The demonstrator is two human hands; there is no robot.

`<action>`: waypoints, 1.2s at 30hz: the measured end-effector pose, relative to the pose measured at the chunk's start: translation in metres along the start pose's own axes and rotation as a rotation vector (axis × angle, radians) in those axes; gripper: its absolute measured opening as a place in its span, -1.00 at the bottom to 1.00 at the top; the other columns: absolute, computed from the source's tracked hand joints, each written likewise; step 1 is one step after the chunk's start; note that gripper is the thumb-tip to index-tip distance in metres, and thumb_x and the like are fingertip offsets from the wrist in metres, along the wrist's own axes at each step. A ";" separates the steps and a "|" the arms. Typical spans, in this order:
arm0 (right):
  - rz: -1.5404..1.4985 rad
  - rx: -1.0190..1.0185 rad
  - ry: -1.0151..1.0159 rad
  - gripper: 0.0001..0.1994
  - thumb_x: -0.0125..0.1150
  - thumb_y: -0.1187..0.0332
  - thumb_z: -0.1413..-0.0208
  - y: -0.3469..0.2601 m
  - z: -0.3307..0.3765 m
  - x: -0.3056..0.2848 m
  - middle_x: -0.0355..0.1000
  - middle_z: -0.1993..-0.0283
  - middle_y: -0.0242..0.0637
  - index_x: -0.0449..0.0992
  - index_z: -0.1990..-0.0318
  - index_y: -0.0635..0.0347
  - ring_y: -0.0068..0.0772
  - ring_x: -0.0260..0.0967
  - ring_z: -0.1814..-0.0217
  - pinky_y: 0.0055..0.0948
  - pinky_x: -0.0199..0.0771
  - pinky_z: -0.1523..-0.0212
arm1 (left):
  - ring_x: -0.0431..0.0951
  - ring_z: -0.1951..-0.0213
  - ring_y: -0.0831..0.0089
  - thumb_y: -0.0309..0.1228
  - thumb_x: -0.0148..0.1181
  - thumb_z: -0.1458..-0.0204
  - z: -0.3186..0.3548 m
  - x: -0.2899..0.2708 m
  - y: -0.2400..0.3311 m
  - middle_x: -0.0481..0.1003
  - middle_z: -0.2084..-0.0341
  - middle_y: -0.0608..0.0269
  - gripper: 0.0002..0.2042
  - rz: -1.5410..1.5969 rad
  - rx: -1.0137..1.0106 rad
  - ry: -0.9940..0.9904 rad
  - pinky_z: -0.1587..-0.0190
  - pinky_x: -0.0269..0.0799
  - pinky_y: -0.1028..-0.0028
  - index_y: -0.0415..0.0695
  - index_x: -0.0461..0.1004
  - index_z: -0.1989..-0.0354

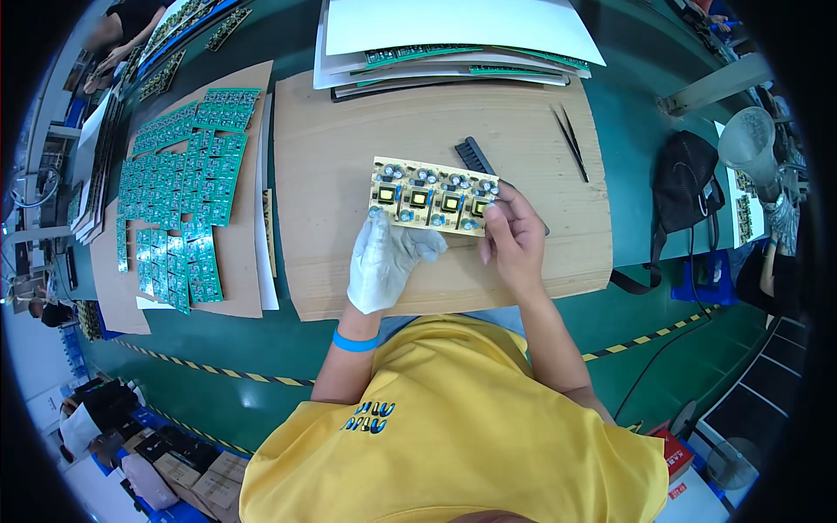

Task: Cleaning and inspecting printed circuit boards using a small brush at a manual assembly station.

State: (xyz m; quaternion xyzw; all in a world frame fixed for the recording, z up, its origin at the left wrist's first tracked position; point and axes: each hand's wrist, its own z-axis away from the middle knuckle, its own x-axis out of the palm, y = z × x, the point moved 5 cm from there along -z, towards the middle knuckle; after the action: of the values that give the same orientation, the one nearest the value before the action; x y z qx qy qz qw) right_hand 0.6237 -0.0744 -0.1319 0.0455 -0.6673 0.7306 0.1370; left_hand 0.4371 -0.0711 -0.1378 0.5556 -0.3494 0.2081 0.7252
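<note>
- Thing in hand: tan circuit board (435, 200), raised between both hands, component side up, above the cardboard sheet (340, 131).
- Right hand (516, 240): bare, pinching the board's right end, thumb on the face, other fingers going behind it.
- Left hand (381, 266): white-gloved, fingers at the near-left corner, thumb out along the near edge; can't tell how firmly it grips, undersides hidden.
- Risk: board could tip or slip if the right pinch loosens, since left support looks slight and glove fabric may slide.
- Risk: right thumb sits close to the end parts; pressing hard could bend or smudge them.
- Risk: lowering it carelessly could land it on the black brush (473, 155), just beyond the board near the right hand; uneven rest, maybe scraped parts.
- Risk: tweezers (571, 144), forward-right of the right hand, could get knocked by a wide sweep.
- Materials: board flat, rectangular, stiff; row of squarish dark parts with yellow tops, plus small round silvery cans.
- Glove thin, wrinkled cloth; blue band (356, 342) smooth, round the left wrist.
- Cardboard brown, matte; tweezers dark, slim, pointed; brush ridged.
- Green boards (183, 179), well left of the left hand: thin, glossy, densely speckled, laid in rough rows.
</note>
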 end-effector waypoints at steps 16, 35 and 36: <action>0.004 0.012 -0.018 -0.60 0.07 0.37 -0.43 0.002 -0.002 0.000 0.51 0.22 -0.32 0.36 -0.29 0.44 -0.76 0.19 0.58 -0.66 0.28 0.65 | 0.63 0.16 0.22 0.20 -0.22 -0.39 -0.002 -0.003 -0.002 0.58 0.01 -0.04 -0.29 0.015 -0.002 -0.059 0.15 0.55 0.34 -0.26 0.26 -0.34; -0.805 -0.230 -0.648 -0.58 -0.17 -0.02 -0.51 -0.165 0.054 0.059 0.34 0.06 -0.09 0.32 0.03 0.22 0.07 0.52 0.12 -0.10 0.53 0.16 | 0.60 0.08 0.11 0.23 -0.17 -0.35 -0.001 -0.004 -0.007 0.56 0.01 -0.13 -0.24 0.223 -0.085 -0.014 0.02 0.53 0.26 -0.28 0.26 -0.36; -0.847 -0.229 -0.655 -0.59 -0.16 -0.02 -0.51 -0.182 0.062 0.067 0.35 0.07 -0.09 0.32 0.08 0.20 0.05 0.52 0.17 -0.11 0.52 0.17 | 0.60 0.08 0.11 0.23 -0.17 -0.35 -0.001 -0.008 -0.009 0.56 0.01 -0.13 -0.24 0.220 -0.105 -0.014 0.02 0.53 0.26 -0.28 0.26 -0.36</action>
State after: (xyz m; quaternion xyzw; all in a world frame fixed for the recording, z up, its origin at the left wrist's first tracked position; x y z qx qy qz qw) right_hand 0.5993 -0.1132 0.0662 0.5201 -0.6738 0.4818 0.2081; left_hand 0.4382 -0.0719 -0.1502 0.4764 -0.4240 0.2639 0.7237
